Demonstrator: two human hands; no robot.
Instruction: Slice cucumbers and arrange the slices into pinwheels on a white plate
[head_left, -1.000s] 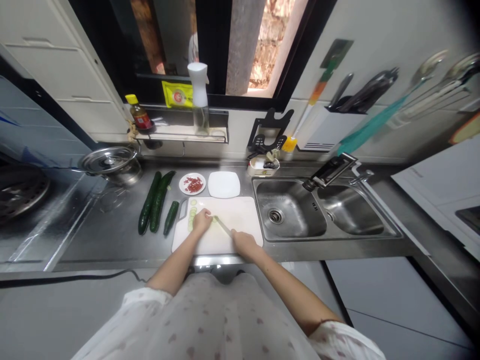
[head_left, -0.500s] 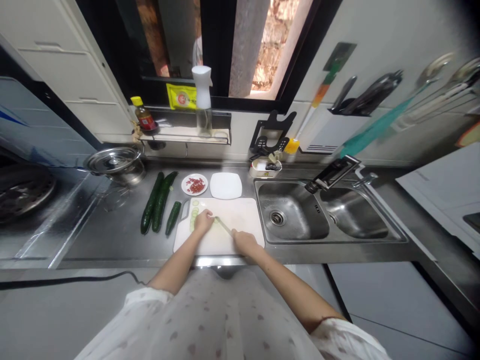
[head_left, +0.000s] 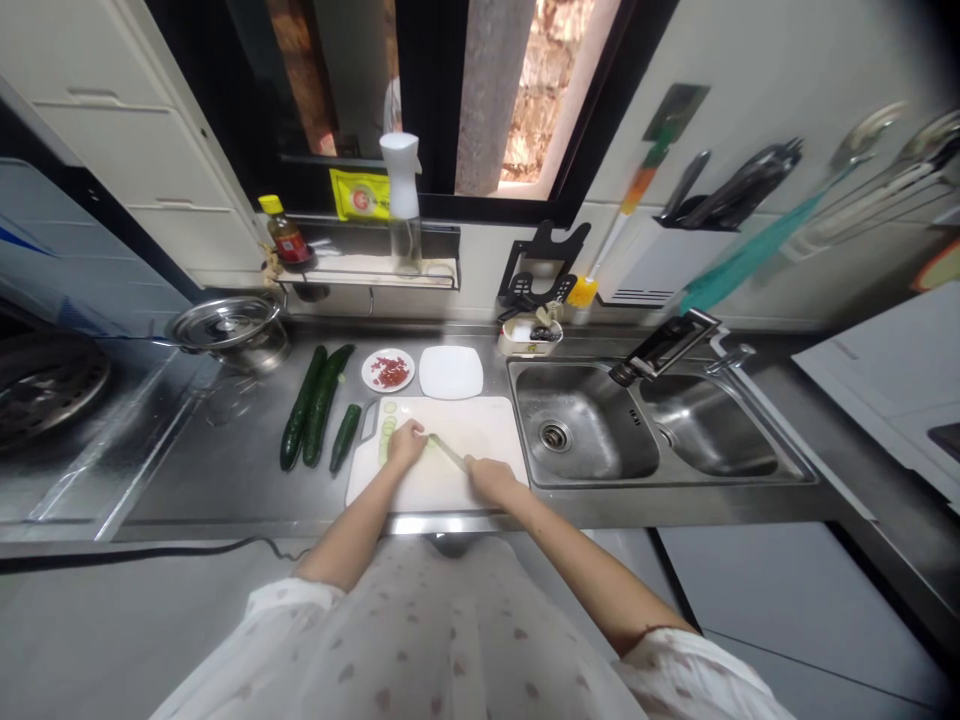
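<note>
My right hand (head_left: 495, 481) is wrapped round the handle of a kitchen knife (head_left: 448, 453), whose blade slants up and left, low over a white cutting board (head_left: 480, 420). Close to the knife's tip, my left hand (head_left: 407, 443) is closed, fingers bent; whatever they grip is too small to make out. Pale green cucumber slices (head_left: 388, 424) lie in an overlapping row along the board's left part, some partly covered by the left hand. A short cut piece of cucumber (head_left: 346, 437) rests just left of the board, with two long whole cucumbers (head_left: 298, 408) beyond it.
Behind the board stand a small plate of chopped red bits (head_left: 390, 371) and a white square plate (head_left: 451, 372). A double steel sink (head_left: 585, 425) adjoins on the right. Far left is a lidded steel pot (head_left: 229, 330). A shelf (head_left: 360, 275) holds bottles under the window.
The view has shifted very slightly. Both hands and the knife stay in almost the same place on the board.
</note>
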